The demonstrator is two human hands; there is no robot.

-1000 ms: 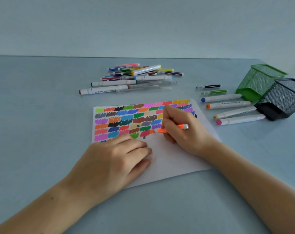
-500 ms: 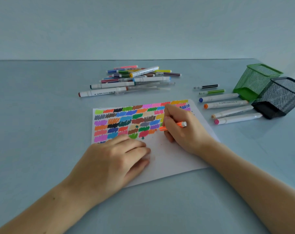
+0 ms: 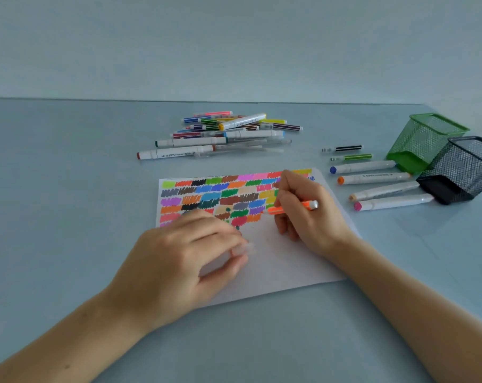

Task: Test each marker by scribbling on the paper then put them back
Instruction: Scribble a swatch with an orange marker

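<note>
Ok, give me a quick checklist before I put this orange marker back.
1. Orange marker held firmly in right hand: ok.
2. Marker capped: not ok, tip looks bare over the paper.
3. Cap in left hand: cannot tell; a blurred clear piece sits at the fingertips.
4. Orange scribble on the paper: ok.
5. Green basket and black basket upright: not ok, both lie tipped.

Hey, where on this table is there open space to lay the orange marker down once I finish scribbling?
Bare table lies left of the paper, and more along the near edge between your forearms. A smaller gap sits between the marker pile and the paper's top edge. It is crowded on the right, by the white markers and mesh holders.
</note>
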